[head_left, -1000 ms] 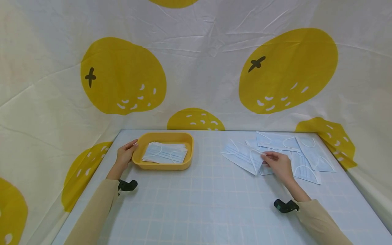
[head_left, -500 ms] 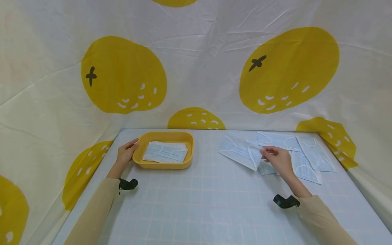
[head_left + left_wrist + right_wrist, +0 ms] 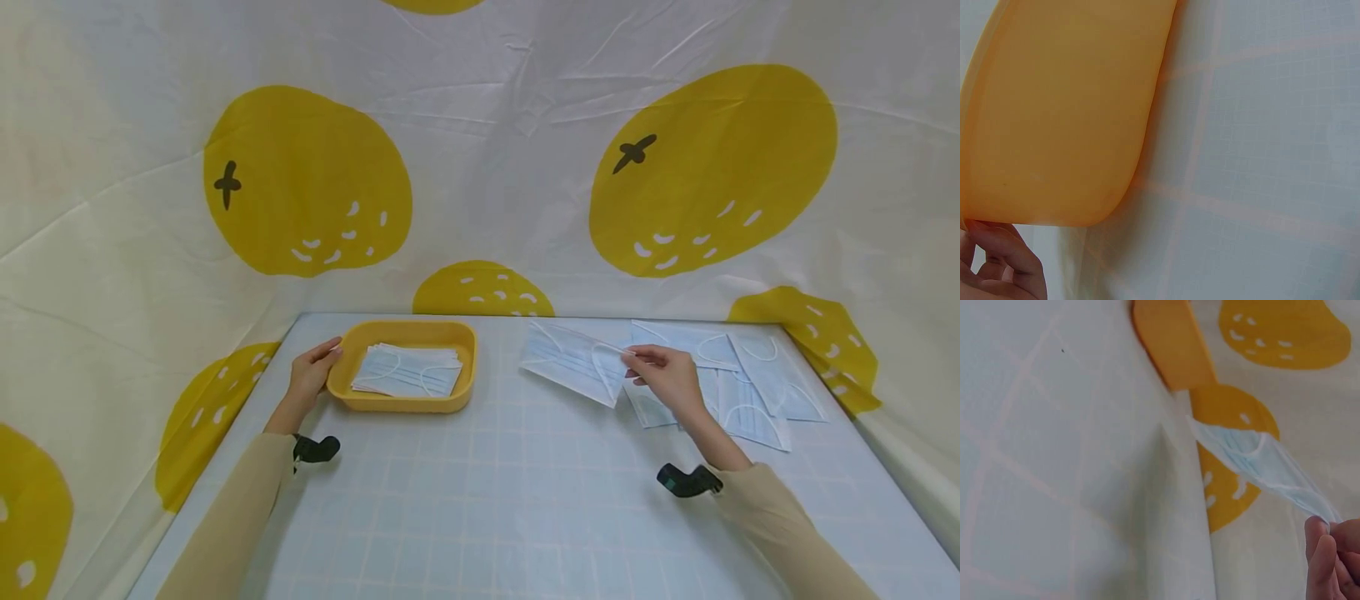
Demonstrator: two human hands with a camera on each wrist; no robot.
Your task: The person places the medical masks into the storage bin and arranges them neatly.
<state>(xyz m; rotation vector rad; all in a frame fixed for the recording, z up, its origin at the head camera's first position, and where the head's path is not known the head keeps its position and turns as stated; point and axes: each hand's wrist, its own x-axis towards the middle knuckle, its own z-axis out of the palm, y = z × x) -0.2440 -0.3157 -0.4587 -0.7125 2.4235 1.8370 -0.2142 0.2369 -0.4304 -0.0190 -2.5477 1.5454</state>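
My left hand (image 3: 307, 377) pinches the left rim of a yellow-orange tray (image 3: 408, 406), which stands at the back left of the table. Inside the tray lies a stack of blue pleated face masks (image 3: 405, 372) with white ear loops. In the left wrist view the fingers (image 3: 1007, 250) are at the corner of the tray's wall (image 3: 1066, 125). One face mask (image 3: 573, 360) hangs tilted in the air from my right hand (image 3: 667, 379), whose thumb and fingers pinch its right end. The right wrist view shows this mask (image 3: 1260, 456) stretching away from the fingertips, its shadow on the table.
Several more face masks (image 3: 750, 392) lie spread and overlapping at the back right, partly behind my right hand. The table has a pale blue checked cloth (image 3: 480, 500). A white curtain with yellow fruit prints (image 3: 495, 183) rises along the table's back edge and sides.
My right hand has lifted the pinched face mask off the spread masks and moved it leftward, toward the tray. The left hand stays at the tray's rim.
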